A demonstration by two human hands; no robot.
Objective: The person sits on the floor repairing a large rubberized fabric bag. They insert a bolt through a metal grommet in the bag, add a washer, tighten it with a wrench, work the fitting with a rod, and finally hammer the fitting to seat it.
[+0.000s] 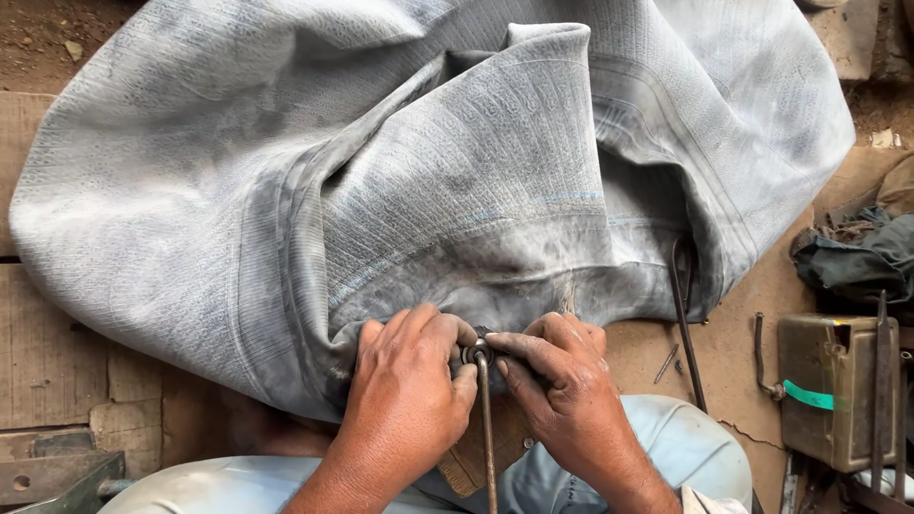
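Nearest first, at the bottom of the frame:

- Knees in pale trousers (685, 447), two, lower edge.
- Thin metal rod (487, 438), one, running up from the bottom centre to a small round metal fitting (476, 353), apparently the valve, on the rubber's lower edge.
- Left hand (405, 385), one, lower centre: fingers clenched on the rubber fold just beside the fitting, thumb against the rod's top.
- Right hand (562, 376), one, lower centre-right: fingers pinched on the fitting from the other side. By judgement, work at the fitting is under way and unfinished; whether it is being loosened or tightened cannot be told.
- Wooden boards (52, 362), several, left edge, under the rubber.
- Loose nail or pin (665, 364), one, on the ground right of the hands.
- Bent dark bar (685, 324), one, right of centre, upper end hooked into the rubber fold.
- Olive metal box (833, 390), one, lower right, with a green tape strip (809, 395).
- Dark rags (857, 257), a heap, right edge.
- Grey deflated inner tube (381, 162), one, crumpled, dusty, filling the upper and middle frame.
- Bare earth (57, 38), upper left corner.
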